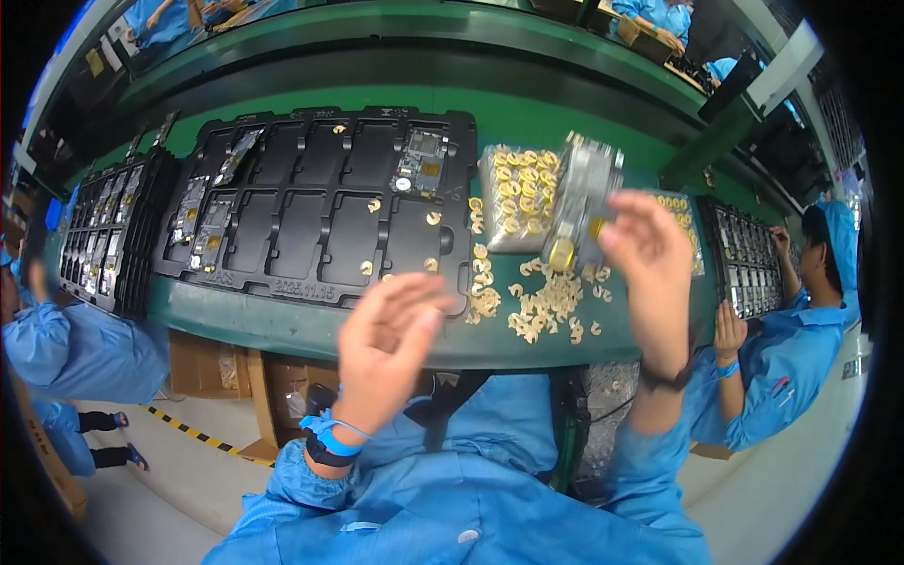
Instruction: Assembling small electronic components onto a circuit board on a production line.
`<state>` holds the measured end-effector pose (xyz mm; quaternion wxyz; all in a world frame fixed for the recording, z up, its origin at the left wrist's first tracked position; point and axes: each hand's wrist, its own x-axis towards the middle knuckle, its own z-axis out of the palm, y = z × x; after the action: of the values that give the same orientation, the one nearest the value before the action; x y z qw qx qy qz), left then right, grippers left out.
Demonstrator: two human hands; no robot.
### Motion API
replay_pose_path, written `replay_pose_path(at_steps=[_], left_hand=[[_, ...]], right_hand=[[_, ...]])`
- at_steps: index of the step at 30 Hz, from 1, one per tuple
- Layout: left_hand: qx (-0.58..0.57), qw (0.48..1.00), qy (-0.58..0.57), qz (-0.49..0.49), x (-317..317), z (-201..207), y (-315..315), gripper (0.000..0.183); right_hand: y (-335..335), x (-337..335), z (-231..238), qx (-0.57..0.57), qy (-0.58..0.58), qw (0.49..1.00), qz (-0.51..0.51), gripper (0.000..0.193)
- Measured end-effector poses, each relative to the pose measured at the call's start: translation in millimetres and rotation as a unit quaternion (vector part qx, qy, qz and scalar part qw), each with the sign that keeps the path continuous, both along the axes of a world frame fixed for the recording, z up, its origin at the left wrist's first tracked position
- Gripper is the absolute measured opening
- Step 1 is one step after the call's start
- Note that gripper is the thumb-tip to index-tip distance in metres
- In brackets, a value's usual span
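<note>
My left hand (388, 344) hovers over the front edge of a black compartmented tray (311, 289). Its fingers are loosely bent, the thumb apart, and no object shows in it. Circuit boards lie in some compartments, one of them a board (421, 162) at the upper right; small cream-coloured curved pieces (374, 205) sit in others. My right hand (652, 254) is raised with bent fingers beside a blurred grey circuit board (586, 184) that has yellow round parts (561, 252). Whether the fingertips grip this board is unclear.
Loose cream pieces (541, 306) are heaped on the green bench (282, 325). Behind them stands a pack of yellow-and-cream rings (518, 193). Stacked trays (118, 226) flank the left side, and another loaded tray (749, 254) is at the right, where a co-worker (800, 330) works.
</note>
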<state>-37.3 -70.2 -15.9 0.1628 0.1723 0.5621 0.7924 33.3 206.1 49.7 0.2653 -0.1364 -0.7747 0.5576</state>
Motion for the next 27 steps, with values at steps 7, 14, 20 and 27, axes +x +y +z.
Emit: replay_pose_path(at_steps=[7, 14, 20, 27], left_hand=[[-0.298, 0.841, 0.395, 0.22, -66.6, -44.8, -8.5, 0.032], [-0.319, 0.829, 0.409, 0.21, -68.0, -48.3, -6.1, 0.03], [-0.327, 0.835, 0.392, 0.208, -69.2, -51.0, -16.0, 0.026], [-0.302, 0.837, 0.4, 0.219, -66.9, -51.2, -12.8, 0.024]], right_hand=[[152.6, -182.9, -14.6, -0.009, -0.108, 0.994, -0.017, 0.04], [216.2, -218.1, -82.4, 0.227, -0.222, 0.936, -0.153, 0.024], [72.4, -173.7, -24.6, 0.348, -0.09, 0.921, 0.151, 0.02], [54.0, -151.7, -32.4, 0.498, -0.049, 0.848, 0.176, 0.015]])
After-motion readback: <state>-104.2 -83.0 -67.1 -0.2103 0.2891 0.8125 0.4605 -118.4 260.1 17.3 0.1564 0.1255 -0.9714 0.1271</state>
